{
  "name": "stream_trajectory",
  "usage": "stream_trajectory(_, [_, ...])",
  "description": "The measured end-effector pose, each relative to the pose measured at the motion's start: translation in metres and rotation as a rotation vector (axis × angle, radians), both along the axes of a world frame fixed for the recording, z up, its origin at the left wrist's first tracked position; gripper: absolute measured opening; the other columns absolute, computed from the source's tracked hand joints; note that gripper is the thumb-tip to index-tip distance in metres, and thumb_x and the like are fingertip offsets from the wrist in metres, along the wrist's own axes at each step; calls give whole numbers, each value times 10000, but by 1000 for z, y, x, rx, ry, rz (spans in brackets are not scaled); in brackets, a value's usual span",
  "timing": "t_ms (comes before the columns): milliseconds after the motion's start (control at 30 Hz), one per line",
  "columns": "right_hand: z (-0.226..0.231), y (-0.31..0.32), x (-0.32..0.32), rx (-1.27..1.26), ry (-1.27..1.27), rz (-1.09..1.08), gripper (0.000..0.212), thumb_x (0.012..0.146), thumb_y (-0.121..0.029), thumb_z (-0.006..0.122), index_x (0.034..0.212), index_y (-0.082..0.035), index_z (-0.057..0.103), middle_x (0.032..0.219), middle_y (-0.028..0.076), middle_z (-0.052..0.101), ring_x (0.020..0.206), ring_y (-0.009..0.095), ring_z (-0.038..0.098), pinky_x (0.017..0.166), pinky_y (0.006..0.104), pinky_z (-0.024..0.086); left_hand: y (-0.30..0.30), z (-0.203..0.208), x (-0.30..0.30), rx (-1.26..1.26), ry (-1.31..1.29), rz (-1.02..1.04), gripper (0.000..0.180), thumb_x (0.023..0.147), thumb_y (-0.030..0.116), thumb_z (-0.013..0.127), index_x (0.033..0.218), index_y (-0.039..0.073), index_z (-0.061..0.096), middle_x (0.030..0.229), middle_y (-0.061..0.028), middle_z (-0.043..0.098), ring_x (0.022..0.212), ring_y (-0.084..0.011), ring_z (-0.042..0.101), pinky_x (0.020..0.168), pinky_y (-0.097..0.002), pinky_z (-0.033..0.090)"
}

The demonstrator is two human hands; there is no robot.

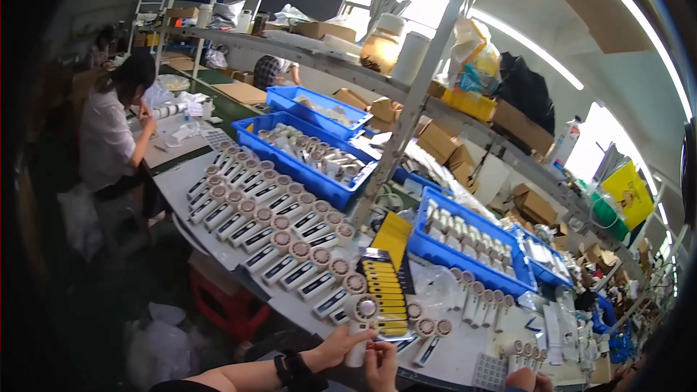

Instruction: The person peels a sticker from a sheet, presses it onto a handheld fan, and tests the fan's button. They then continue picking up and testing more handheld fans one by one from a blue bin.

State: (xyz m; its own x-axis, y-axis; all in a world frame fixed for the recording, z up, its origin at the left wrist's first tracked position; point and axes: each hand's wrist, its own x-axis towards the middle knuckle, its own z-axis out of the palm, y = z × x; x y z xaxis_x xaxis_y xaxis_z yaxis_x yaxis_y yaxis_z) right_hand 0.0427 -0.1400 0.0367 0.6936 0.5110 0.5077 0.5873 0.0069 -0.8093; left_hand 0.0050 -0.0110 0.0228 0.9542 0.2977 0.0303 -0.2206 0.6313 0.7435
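A white handheld fan [362, 309] with a round pinkish grille stands upright in my left hand [338, 346], whose fingers close around its handle. Beside the handle is my right hand [382, 365], fingers curled together; whatever they hold, if anything, is too small to make out. Just beyond the fan lies a black sheet with yellow strips [383, 287]. Rows of similar fans [279, 239] with dark panels on their handles lie to the left along the white table [190, 207]. A few more fans [433, 334] lie right of my hands.
Blue bins [472, 247] of white parts stand along the table's back, under a loaded shelf [319, 43] with a slanting post [417, 94]. Another person's hand [521, 379] is at lower right, near a grey gridded tray [490, 372]. A co-worker [116, 123] sits at the left; a red stool [225, 305] is below.
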Motion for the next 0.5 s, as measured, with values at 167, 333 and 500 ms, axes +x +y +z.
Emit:
stream_trajectory(167, [-13, -1, 8, -82, 181, 105, 306, 850, -85, 577, 1122, -19, 454, 863, 47, 563, 729, 117, 533, 601, 244, 466, 1, 9, -11, 79, 3, 40, 300, 832, 103, 684, 1079, 33, 531, 937, -35, 617, 878, -107, 588, 766, -237, 477])
stream_trajectory(333, [11, 4, -9, -131, -124, 83, 205, 934, -107, 506, 1105, 5, 507, 935, 118, 577, 822, 173, 561, 730, 298, 461, 5, 9, -22, 124, -27, 104, 312, 816, 109, 700, 1069, 27, 535, 930, -30, 612, 848, -101, 587, 747, -235, 476])
stream_trajectory(500, [15, -3, -20, -160, -53, 195, 213, 942, -88, 482, 1124, 21, 499, 980, 143, 583, 910, 210, 573, 816, 310, 456, -3, 9, -36, 159, 56, 150, 318, 813, 133, 695, 1048, 26, 510, 902, -33, 603, 837, -98, 583, 748, -229, 477])
